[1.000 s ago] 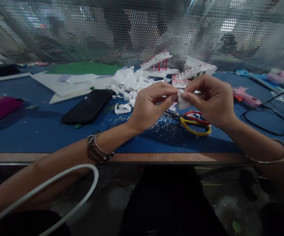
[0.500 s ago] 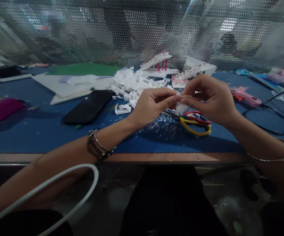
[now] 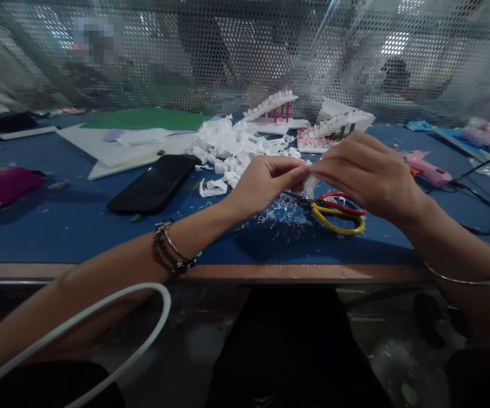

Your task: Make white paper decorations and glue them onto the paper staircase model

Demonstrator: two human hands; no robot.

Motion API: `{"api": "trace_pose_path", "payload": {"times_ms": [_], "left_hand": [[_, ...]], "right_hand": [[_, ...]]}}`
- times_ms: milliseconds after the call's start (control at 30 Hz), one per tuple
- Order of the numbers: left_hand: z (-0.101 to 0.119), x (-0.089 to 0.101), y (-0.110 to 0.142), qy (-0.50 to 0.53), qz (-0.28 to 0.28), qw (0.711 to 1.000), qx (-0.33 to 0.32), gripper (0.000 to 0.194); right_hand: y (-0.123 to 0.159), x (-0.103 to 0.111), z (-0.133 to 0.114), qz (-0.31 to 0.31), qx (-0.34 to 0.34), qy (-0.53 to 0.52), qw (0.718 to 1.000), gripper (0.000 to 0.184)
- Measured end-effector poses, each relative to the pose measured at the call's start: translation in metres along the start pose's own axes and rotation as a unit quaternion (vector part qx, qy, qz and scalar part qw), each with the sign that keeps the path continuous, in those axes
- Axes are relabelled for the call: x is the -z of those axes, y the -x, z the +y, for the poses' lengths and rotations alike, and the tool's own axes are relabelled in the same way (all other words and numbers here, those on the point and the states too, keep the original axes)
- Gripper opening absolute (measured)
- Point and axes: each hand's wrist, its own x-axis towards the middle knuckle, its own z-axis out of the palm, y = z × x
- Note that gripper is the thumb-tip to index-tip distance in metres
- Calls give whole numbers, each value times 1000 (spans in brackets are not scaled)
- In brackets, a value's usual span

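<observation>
My left hand [image 3: 265, 181] and my right hand [image 3: 366, 173] meet above the blue table [image 3: 58, 226], both pinching a small white foam piece [image 3: 310, 184] between fingertips. Only a sliver of the piece shows between the fingers. Just below the hands lie scissors with red and yellow handles [image 3: 338, 212] amid fine white crumbs [image 3: 281, 214]. A heap of white foam scraps [image 3: 231, 144] sits behind my left hand.
A black phone [image 3: 155, 184] lies left of centre. White sheets [image 3: 113, 144] and a green sheet [image 3: 143, 119] are at the back left. Two small white stair models [image 3: 270, 105] [image 3: 336, 124] stand by the perforated screen. A pink glue gun [image 3: 425, 169] with its black cord [image 3: 461, 218] is at the right.
My right hand has rolled over, its back now up and covering more of the foam piece. My left fingers stay pinched on it. Both hands sit slightly lower.
</observation>
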Motion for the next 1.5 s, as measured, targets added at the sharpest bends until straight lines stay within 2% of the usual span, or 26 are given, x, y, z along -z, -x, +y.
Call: {"api": "trace_pose_path", "payload": {"times_ms": [100,233,500,667,800,1000,1200,1267,1400,1500], "left_hand": [[0,0,1,-7,-4,1000,-4,36],[3,0,2,-40,2,999,-25,36],[8,1,4,-160,4,975,-151,26],[15,1,7,-185,-20,964,-188,20],[16,3,6,-178,-29,968,-177,20],[11,6,2,-157,-15,966,-206,18],[8,9,-1,-121,28,963,-239,15],[7,8,-1,-106,43,967,-226,16],[6,6,-1,-37,55,987,-149,19],[4,4,0,-11,68,988,-140,17]], "right_hand": [[0,0,-3,-16,-26,-9,999,19],[-1,-2,-4,18,-64,-60,996,16],[-3,-10,1,46,-154,-174,972,13],[-4,-9,-9,79,-155,-160,972,16],[-3,-7,-11,92,-171,-186,963,14],[-2,-4,-5,77,-170,-228,955,7],[-4,-6,-7,100,-169,-284,939,10],[-4,-8,-6,96,-169,-293,936,9],[-3,-10,-5,101,-161,-301,934,6],[-3,-12,-6,109,-150,-285,940,5]]}}
